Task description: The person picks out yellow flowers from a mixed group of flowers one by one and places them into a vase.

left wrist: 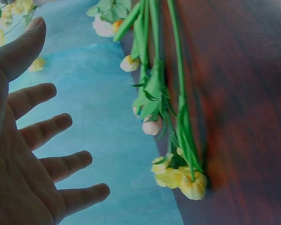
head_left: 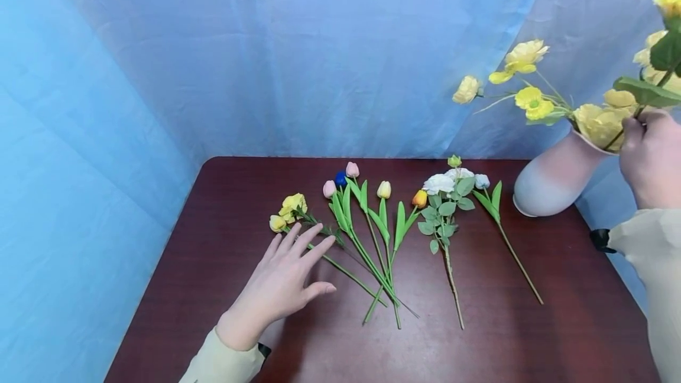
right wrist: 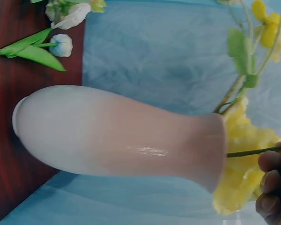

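Observation:
At the right, my right hand pinches the dark green stem of a yellow flower with broad leaves, just above the mouth of a pink-and-white vase. The stem's lower end passes into the vase, which also holds several yellow flowers. My left hand hovers over the table with fingers spread and holds nothing. Nearest to it lie yellow flowers on green stems; in the left wrist view the palm shows bare.
Several tulips, among them a blue one and an orange one, lie with stems crossed mid-table. Right of them are a white rose spray and a pale blue tulip. Blue cloth hangs behind the dark red table.

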`<state>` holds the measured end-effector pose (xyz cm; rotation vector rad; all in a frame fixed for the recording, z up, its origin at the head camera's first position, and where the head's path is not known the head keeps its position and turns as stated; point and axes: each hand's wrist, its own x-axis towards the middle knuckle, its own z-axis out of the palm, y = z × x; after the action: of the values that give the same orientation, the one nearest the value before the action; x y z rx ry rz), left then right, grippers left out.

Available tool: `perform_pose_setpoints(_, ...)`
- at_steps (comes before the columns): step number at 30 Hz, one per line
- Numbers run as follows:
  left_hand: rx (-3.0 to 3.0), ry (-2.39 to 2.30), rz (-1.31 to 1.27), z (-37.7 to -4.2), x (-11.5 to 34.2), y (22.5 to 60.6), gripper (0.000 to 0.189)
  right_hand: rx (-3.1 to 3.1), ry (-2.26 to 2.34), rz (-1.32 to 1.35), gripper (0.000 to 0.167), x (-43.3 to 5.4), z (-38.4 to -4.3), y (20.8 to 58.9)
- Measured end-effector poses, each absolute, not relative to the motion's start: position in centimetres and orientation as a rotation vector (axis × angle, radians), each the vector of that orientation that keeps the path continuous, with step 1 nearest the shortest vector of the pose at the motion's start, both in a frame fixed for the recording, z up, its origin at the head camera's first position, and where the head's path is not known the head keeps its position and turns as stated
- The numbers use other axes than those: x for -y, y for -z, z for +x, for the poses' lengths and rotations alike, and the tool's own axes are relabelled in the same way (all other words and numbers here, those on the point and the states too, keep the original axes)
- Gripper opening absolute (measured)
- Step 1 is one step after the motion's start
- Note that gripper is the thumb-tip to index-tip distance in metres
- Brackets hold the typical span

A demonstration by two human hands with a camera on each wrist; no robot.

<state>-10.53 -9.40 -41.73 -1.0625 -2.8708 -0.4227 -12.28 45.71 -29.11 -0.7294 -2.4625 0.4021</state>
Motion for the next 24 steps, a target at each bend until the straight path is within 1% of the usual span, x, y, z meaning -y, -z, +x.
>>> perform_pose_setpoints(4,2.903,0.390,-1.059,-10.6,9.8,42.1,0.079,2.509,-0.413,-0.785,0.049,-46.0,-12.2,29.8)
perform_pose_setpoints(12,2.944,0.364,-1.022,-10.5,10.7,42.6,0.081,2.571,-0.379,-0.824,0.042,-47.2,-11.8,31.5)
perform_pose_setpoints(17,2.939,0.368,-1.024,-10.6,11.1,43.1,0.080,2.489,-0.483,-0.913,0.045,-47.9,-11.6,32.7)
perform_pose_setpoints(19,2.939,0.360,-1.026,-10.6,11.2,43.3,0.080,2.399,-0.526,-0.898,0.047,-47.8,-11.4,33.4)
perform_pose_setpoints(20,2.941,0.358,-1.027,-10.7,11.3,43.4,0.080,2.348,-0.550,-0.890,0.042,-47.7,-11.4,33.7)
perform_pose_setpoints(22,2.951,0.352,-1.025,-10.7,11.4,43.7,0.079,2.248,-0.598,-0.855,0.041,-47.5,-11.2,34.5)
perform_pose_setpoints(24,2.968,0.349,-1.016,-10.8,11.5,44.0,0.079,2.182,-0.635,-0.820,0.046,-46.9,-10.8,35.3)
